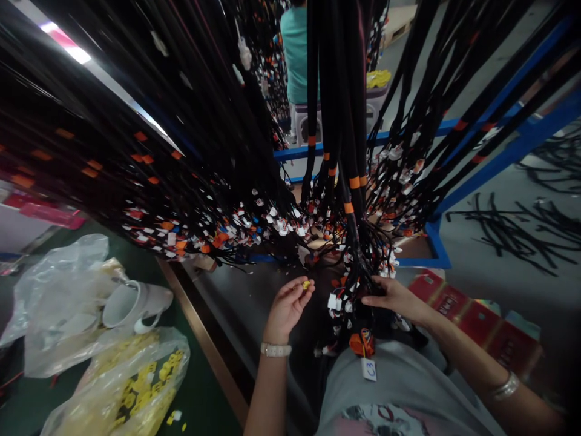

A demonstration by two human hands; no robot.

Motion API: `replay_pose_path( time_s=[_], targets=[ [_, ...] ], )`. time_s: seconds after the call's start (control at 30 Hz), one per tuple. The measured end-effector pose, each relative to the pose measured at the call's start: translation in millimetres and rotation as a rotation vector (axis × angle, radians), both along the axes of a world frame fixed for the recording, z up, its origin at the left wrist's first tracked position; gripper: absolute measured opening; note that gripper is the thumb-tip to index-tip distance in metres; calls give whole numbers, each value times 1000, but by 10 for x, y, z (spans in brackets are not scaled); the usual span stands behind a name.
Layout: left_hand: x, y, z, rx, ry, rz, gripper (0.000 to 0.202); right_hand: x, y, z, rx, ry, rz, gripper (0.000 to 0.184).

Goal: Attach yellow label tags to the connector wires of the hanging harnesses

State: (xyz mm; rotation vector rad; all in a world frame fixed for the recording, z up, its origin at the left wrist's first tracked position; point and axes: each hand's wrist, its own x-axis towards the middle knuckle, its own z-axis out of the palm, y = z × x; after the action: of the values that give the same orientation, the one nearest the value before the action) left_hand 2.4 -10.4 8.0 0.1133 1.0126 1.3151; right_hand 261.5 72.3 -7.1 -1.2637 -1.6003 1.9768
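Lower centre: left hand (290,303) pinches yellow piece (307,284); right hand (394,298) at wires (357,265), can't tell its grip. I'd spread wires, pinch lightly.

left hand (289,304): yellow piece (306,284) (small) | right hand (394,297): at black cables (354,245)

White mug (153,297) beside clear plastic bag (54,303); red boxes (476,330) at right; teal-topped person (297,54) in background
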Motion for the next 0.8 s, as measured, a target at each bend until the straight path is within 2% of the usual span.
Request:
replay_pose_path(
  time_s=[0.13,0.23,0.37,0.47,0.67,0.73,0.8],
  targets=[
    [73,1,22,-1,40,-69,20,4,10,-37,111,-38,10,42],
    [128,-1,26,-5,46,-112,20,-17,-36,-95,284,-194,-23,37],
    [166,2,6,1,60,-147,22,-57,-164,-166,473,-391,-152,49],
    [175,9,-23,-16,92,-138,25,-98,-260,-215,571,-432,-163,52],
    [157,15,-66,-41,87,-97,26,-140,-367,-331,914,-534,-181,35],
    [141,13,-74,-35,81,-84,26,-124,-388,-354,980,-575,-127,25],
    [127,12,-80,-33,76,-70,26,-108,-413,-364,958,-634,-7,19]
  ],
)
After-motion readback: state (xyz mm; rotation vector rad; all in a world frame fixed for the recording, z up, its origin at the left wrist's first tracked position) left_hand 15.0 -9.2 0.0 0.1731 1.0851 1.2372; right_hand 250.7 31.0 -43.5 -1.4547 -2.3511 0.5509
